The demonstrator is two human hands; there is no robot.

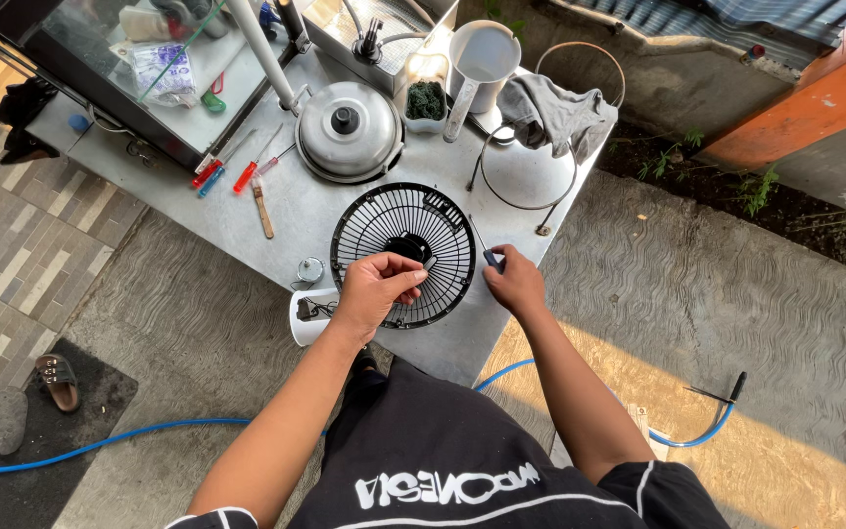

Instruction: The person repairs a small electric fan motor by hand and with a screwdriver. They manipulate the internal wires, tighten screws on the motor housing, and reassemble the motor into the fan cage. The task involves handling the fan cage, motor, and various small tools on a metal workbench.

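A: How are the hands?

B: The left hand (376, 286) is half closed, its fingertips touching the black fan grille (404, 254) at the near rim. The right hand (514, 284) is closed around a small screwdriver (485, 250).

A: Where do these things lie?

B: The grille lies flat on the grey table (325, 211), between both hands. The screwdriver stands at the grille's right edge; its long axis runs from the hand far and slightly left.

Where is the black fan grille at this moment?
In the head view, the black fan grille lies flat on the metal table near its front edge, under the left hand, just below the pot lid; the right hand is beside its right rim.
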